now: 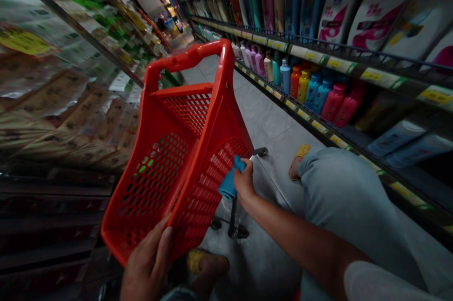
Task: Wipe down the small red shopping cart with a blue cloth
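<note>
A red plastic shopping cart (191, 159) with perforated sides stands tilted in the view, and nothing shows inside its basket. My left hand (148, 254) is closed on the cart's near rim, thumb on the outside and fingers over the edge. My right hand (244, 180) grips a folded blue cloth (229, 183) at its upper end. The cloth lies against or just beside the perforated right side of the cart; contact is hard to tell.
Shelves (378, 77) of shampoo bottles (339, 4) run along the right. Packaged goods (71, 107) are stacked on the left. Below are the cart's wheels (239, 231), my bent knee (347, 197) and yellow shoes (196, 261). The tiled aisle (279, 126) leads away ahead.
</note>
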A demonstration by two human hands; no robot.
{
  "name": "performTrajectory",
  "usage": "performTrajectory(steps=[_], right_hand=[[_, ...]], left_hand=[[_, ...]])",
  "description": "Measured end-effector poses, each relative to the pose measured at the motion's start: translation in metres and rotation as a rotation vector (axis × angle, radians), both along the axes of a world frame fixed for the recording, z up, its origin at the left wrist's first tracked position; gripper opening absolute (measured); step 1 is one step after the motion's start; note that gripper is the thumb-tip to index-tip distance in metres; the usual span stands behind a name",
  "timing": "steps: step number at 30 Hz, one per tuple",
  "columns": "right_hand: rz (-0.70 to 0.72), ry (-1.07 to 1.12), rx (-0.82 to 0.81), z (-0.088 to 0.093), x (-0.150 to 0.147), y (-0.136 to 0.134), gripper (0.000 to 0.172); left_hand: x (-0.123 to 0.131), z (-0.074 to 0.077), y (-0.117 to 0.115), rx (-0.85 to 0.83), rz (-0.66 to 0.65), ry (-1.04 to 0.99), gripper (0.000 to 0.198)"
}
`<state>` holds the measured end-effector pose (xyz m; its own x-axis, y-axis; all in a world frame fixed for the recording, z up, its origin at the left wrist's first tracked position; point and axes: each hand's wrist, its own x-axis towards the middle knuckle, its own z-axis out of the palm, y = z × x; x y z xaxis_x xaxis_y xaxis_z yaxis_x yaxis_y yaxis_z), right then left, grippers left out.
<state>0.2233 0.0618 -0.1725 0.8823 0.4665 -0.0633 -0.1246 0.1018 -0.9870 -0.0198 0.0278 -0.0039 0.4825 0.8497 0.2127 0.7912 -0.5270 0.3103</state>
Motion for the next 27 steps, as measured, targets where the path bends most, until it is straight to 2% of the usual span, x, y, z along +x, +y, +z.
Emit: performTrajectory(steps=[3, 5, 7, 8, 9, 11, 13, 15, 16, 18, 20, 22, 24, 27], right_hand=[[-0.073, -0.093, 0.091, 0.059, 0.029, 0.008, 0.042], [-0.054, -0.279, 0.231, 0.100, 0.046, 0.009, 0.042], [-0.008, -0.454, 0.320, 0.125, 0.054, 0.006, 0.042], [0.012, -0.518, 0.332, 0.127, 0.055, 0.003, 0.041], [0.025, -0.563, 0.321, 0.122, 0.054, 0.000, 0.041], [0.031, -0.593, 0.251, 0.095, 0.052, -0.008, 0.038], [0.008, -0.550, 0.161, 0.062, 0.053, -0.013, 0.033], [-0.072, -0.452, 0.104, 0.046, 0.060, -0.016, 0.032], [-0.116, -0.413, 0.102, 0.047, 0.064, -0.016, 0.033], [-0.176, -0.397, 0.155, 0.067, 0.074, -0.013, 0.037], [-0.171, -0.455, 0.255, 0.094, 0.083, -0.008, 0.041], [-0.132, -0.497, 0.337, 0.108, 0.087, -0.004, 0.042], [-0.104, -0.418, 0.319, 0.095, 0.086, -0.004, 0.041], [-0.100, -0.102, 0.120, 0.041, 0.078, -0.012, 0.038]], left_hand=[[-0.004, 0.000, 0.001, -0.002, -0.013, -0.012, 0.052], [-0.009, -0.002, 0.002, 0.033, -0.029, -0.019, 0.051], [-0.016, -0.004, 0.003, 0.074, -0.049, -0.023, 0.050], [-0.019, -0.005, 0.003, 0.086, -0.059, -0.023, 0.049], [-0.022, -0.006, 0.003, 0.096, -0.067, -0.021, 0.048], [-0.028, -0.006, 0.004, 0.120, -0.078, -0.016, 0.047], [-0.034, -0.004, 0.006, 0.139, -0.083, -0.004, 0.046], [-0.041, -0.001, 0.010, 0.138, -0.088, 0.012, 0.046], [-0.044, 0.000, 0.013, 0.124, -0.089, 0.021, 0.046], [-0.051, 0.004, 0.018, 0.098, -0.078, 0.039, 0.046], [-0.056, 0.008, 0.022, 0.078, -0.051, 0.055, 0.046], [-0.060, 0.011, 0.026, 0.068, -0.033, 0.067, 0.045], [-0.061, 0.013, 0.028, 0.069, -0.027, 0.067, 0.044], [-0.060, 0.016, 0.030, 0.108, -0.012, 0.052, 0.044]])
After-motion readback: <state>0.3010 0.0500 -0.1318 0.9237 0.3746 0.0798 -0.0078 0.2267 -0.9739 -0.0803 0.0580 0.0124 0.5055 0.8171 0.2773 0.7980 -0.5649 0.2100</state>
